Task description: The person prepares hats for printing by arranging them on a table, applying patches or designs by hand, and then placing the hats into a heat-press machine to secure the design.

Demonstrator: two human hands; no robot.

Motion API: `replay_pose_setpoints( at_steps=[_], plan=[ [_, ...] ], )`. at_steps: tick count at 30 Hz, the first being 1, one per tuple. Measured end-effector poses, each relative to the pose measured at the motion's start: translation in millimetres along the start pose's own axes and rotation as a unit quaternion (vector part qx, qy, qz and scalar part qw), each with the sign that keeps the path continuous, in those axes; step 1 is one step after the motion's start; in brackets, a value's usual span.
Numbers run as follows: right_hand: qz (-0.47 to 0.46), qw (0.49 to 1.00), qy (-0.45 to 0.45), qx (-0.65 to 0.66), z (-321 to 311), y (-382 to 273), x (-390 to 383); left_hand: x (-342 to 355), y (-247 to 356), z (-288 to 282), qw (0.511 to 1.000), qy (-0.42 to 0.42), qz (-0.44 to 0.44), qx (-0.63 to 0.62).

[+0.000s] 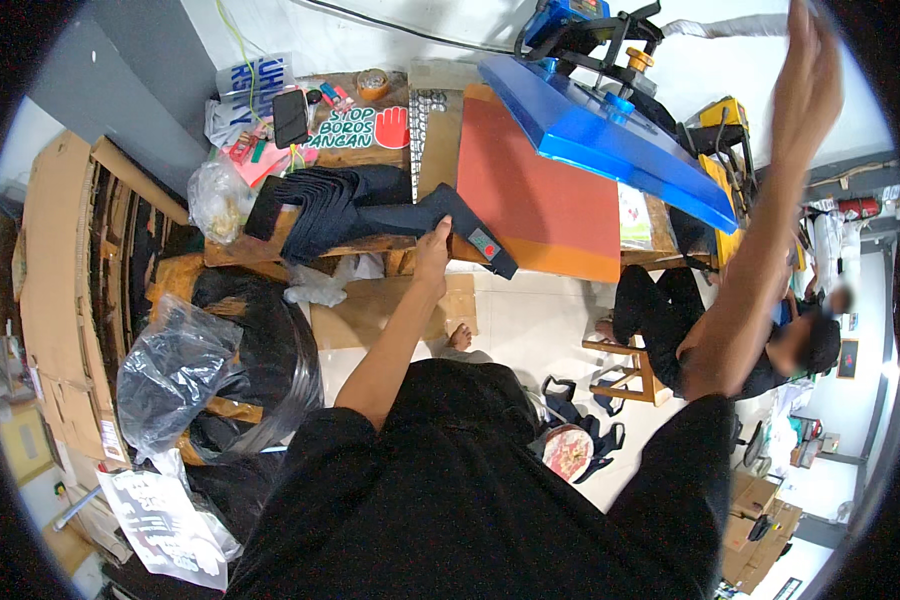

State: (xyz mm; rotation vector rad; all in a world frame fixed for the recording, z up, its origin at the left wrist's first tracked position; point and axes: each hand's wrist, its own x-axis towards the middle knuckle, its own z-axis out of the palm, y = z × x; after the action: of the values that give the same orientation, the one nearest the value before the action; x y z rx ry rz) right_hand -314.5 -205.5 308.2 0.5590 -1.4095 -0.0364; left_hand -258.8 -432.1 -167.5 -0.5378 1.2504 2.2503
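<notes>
My left hand [434, 258] is closed around a dark navy fabric strip [460, 217] near its end. A small grey-green label with a red mark sits at that end, over the front edge of the orange-red press pad [540, 190]. Layered folds of dark navy fabric [330, 205] lie on the table to the left of this hand. At the upper right my right hand [808, 85] is raised with fingers stretched upward, and nothing shows in it. The picture's edge cuts off its fingertips. Left of it, the blue top plate [610, 130] of a heat press is swung up and tilted.
A phone [291, 118], tape roll [372, 84] and sticker with a red hand [392, 128] lie at the back left. Black bags [255, 340] and cardboard [65, 290] stand left. Another person [670, 310] sits at right near a wooden stool [625, 372].
</notes>
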Motion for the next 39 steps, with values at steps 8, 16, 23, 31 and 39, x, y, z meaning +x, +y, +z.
replay_pose_setpoints(
  at_steps=[8,16,23,31,39],
  plan=[
    [0.430,0.759,-0.470,0.132,-54,-283,-263,-18,0,8,0.999,-0.013,-0.037,-0.018],
    [0.389,0.730,-0.557,-0.070,-21,-283,-341,-55,35,32,1.000,0.017,-0.006,-0.009],
    [0.600,0.676,-0.411,0.119,-47,-227,-308,-12,-4,11,0.996,0.014,0.025,0.089],
    [0.370,0.663,-0.601,0.250,-94,-236,-280,-13,-9,9,0.995,0.043,-0.006,0.084],
    [0.266,0.648,-0.670,0.247,-94,-238,-274,-32,13,15,0.993,0.030,0.025,0.108]
  ],
)
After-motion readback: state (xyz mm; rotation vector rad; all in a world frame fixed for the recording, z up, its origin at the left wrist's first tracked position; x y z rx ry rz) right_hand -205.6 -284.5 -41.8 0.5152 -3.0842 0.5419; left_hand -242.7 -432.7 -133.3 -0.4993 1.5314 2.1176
